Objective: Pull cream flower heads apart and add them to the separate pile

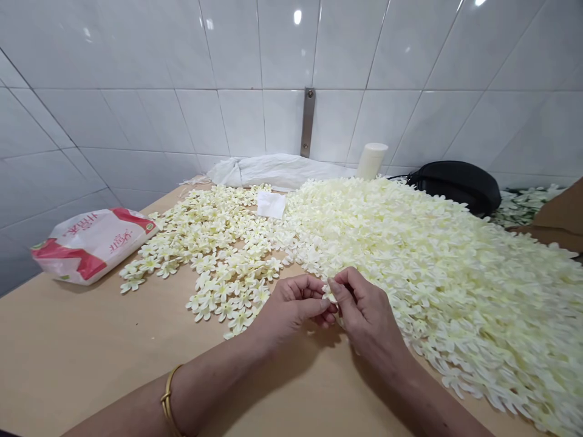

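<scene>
Between my two hands, just above the table's front part, is a small pale-yellow artificial flower (328, 295). My left hand (296, 306) pinches it from the left with thumb and fingers. From the right, the thumb and forefinger of my right hand (367, 309) close on its upper edge. Part of the flower is hidden behind the fingertips. A large heap of loose whitish flower heads (410, 249) lies to the right, reaching close to my right hand. A smaller spread of yellower flowers (218, 243) lies beyond my left hand.
A red-and-white tissue pack (93, 246) lies at the left on the wooden table (68, 340). A white paper piece (271, 205) rests between the heaps. Behind stand a cream cylinder (372, 161), a white plastic sheet (277, 171) and a black case (458, 187). Brown cardboard (560, 215) is far right.
</scene>
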`<state>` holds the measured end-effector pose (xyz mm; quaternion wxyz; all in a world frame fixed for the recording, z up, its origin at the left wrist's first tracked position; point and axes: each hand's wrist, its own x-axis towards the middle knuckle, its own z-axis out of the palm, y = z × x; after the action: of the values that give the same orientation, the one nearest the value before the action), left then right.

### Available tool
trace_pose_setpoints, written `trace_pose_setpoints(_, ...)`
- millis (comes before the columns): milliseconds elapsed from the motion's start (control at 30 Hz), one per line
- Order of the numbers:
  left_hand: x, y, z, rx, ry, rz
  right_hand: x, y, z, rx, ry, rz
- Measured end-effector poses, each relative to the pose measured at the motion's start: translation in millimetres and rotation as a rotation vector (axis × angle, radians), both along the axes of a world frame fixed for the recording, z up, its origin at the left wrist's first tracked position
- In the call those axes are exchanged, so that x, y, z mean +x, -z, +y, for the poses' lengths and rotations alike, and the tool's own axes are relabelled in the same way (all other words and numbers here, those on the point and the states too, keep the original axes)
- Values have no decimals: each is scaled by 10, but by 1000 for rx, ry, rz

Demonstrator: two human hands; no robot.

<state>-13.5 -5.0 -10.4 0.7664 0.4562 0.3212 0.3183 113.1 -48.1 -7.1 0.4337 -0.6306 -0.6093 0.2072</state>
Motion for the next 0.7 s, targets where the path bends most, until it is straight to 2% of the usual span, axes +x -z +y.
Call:
trace_pose_setpoints(133,13,32,-15,-48,10,-69,-14,17,23,32,52,-79)
trace_pose_setpoints(300,51,11,-50,-65,0,-71,31,38,63,-41,31,112)
trace_pose_setpoints(467,91,-94,-50,-52,-109,-27,78,33,78,26,-8,309)
trace_pose_setpoints(567,142,-126,-52,-81,-179,20,117,26,87,66,40,328)
trace_pose_setpoints(700,230,-115,-68,-101,-208,47,181,16,104,75,94,377)
